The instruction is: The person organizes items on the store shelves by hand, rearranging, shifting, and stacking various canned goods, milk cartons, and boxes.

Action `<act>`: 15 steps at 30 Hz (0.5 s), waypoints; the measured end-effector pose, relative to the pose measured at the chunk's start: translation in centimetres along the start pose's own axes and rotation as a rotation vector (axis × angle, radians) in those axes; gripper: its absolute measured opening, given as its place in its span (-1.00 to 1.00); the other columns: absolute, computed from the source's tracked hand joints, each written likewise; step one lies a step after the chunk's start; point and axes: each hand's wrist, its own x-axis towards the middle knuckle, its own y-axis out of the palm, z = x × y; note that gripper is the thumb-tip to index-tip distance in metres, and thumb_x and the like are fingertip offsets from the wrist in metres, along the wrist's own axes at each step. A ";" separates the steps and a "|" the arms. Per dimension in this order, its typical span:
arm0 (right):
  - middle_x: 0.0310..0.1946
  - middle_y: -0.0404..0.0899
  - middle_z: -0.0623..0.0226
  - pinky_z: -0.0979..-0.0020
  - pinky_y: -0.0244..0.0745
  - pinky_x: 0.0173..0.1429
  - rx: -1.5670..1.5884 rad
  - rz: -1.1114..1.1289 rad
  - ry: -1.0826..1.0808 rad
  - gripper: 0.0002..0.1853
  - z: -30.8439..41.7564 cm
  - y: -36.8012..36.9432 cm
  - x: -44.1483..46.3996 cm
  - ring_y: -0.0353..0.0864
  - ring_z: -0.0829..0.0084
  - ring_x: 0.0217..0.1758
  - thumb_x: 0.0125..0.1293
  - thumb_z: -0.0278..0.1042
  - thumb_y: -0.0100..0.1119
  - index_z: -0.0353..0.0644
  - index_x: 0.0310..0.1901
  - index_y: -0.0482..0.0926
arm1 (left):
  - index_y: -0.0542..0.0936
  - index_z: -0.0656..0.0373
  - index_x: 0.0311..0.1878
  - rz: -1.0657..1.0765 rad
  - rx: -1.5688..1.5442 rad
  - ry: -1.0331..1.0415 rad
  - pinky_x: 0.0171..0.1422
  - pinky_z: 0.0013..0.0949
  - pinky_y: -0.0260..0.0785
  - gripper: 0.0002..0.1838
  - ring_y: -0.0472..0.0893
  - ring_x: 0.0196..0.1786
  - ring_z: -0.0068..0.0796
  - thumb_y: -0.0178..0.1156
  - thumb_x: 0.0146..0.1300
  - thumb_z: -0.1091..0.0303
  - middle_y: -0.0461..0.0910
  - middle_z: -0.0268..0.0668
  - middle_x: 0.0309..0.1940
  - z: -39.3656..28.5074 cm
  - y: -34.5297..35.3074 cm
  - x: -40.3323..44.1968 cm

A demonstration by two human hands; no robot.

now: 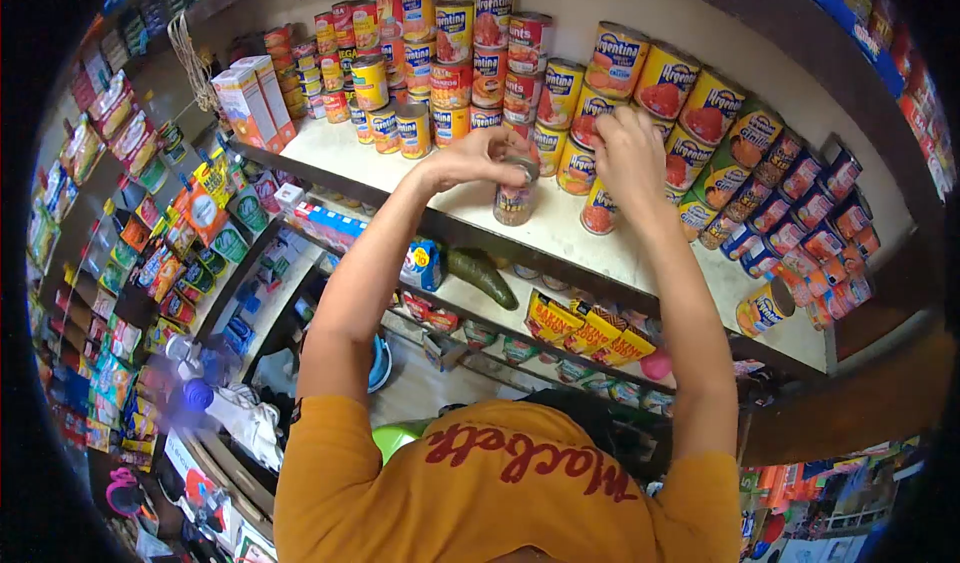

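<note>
My left hand [478, 161] is closed around the top of a small can [513, 205] near the shelf's front edge; thumb and fingers cover its upper part. To the right, my right hand [632, 153] has its fingers curled against a yellow Argentina can [590, 113] in a stack. How firmly it grips cannot be seen. Below that hand, a smaller Argentina can [598, 210] stands at the front of the stack. Behind my left hand rise columns of Argentina and red-labelled cans [452, 83].
Stacked cans [800, 188] fill the right of the shelf [420, 185], with a lone can [765, 308] near its front edge. Orange-white boxes [250, 103] stand at left. On the shelf below lie a dark green vegetable [480, 276] and yellow baking soda packs [590, 331].
</note>
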 end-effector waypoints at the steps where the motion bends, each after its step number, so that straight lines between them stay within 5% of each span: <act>1: -0.28 0.53 0.24 0.13 0.37 0.01 -0.092 -0.001 -0.034 -0.86 0.3 0.3 1.5 0.49 0.21 -0.05 -0.05 -0.47 0.21 -0.17 -0.37 0.61 | 0.50 0.22 0.03 -0.048 -0.113 -0.049 0.07 -0.34 0.42 -0.39 0.60 -0.11 -0.44 0.49 -0.06 0.14 0.63 -0.35 -0.19 0.0 -0.5 0.7; 2: -0.27 0.53 0.24 0.11 0.35 0.03 -0.146 -0.008 -0.093 -0.86 0.7 0.2 3.0 0.48 0.21 -0.02 -0.05 -0.46 0.22 -0.17 -0.37 0.61 | 0.51 0.23 0.02 -0.096 -0.225 -0.098 0.03 -0.34 0.44 -0.44 0.61 -0.14 -0.44 0.45 0.01 0.12 0.63 -0.36 -0.20 0.0 -0.8 1.4; 3: -0.25 0.52 0.25 0.10 0.34 0.05 -0.201 -0.015 -0.152 -0.85 1.1 0.1 4.5 0.47 0.22 0.01 -0.06 -0.45 0.23 -0.16 -0.37 0.61 | 0.59 0.26 -0.18 -0.220 -0.147 -0.033 -0.22 -0.34 0.45 -0.61 0.62 -0.31 -0.46 0.35 0.13 0.11 0.66 -0.32 -0.34 0.0 -0.6 2.3; 6: -0.22 0.54 0.31 -0.12 0.21 0.22 -0.399 0.053 -0.213 -0.82 1.6 1.4 7.9 0.44 0.28 0.08 -0.07 -0.41 0.20 -0.14 -0.35 0.65 | 0.61 0.24 -0.40 -0.367 0.492 0.243 -0.33 -0.25 0.46 -0.68 0.65 -0.47 -0.39 0.34 0.10 0.12 0.63 -0.22 -0.58 2.1 -0.3 5.7; 7: -0.21 0.55 0.32 -0.16 0.17 0.25 -0.446 0.061 -0.216 -0.81 1.6 1.8 8.5 0.44 0.28 0.09 -0.04 -0.41 0.19 -0.13 -0.33 0.66 | 0.58 0.25 -0.52 -0.378 0.636 0.218 -0.36 -0.19 0.44 -0.64 0.64 -0.50 -0.22 0.35 0.07 0.11 0.58 -0.09 -0.63 1.8 0.2 6.0; 10: -0.22 0.58 0.36 -0.32 -0.02 0.37 -0.512 0.183 -0.197 -0.80 1.8 2.0 9.7 0.43 0.28 0.11 0.04 -0.39 0.12 -0.11 -0.29 0.68 | 0.59 0.24 -0.52 -0.483 0.722 0.292 -0.32 -0.06 0.45 -0.62 0.63 -0.43 -0.01 0.36 0.04 0.06 0.59 -0.02 -0.57 2.0 1.2 6.3; 15: -0.26 0.62 0.34 -0.37 -0.09 0.40 -0.464 0.157 -0.190 -0.80 1.4 3.3 9.1 0.46 0.31 0.08 0.05 -0.42 0.12 -0.08 -0.29 0.68 | 0.59 0.28 -0.54 -0.562 0.656 0.418 -0.39 -0.11 0.43 -0.57 0.62 -0.50 -0.04 0.37 0.07 0.04 0.58 -0.01 -0.59 3.0 1.8 6.7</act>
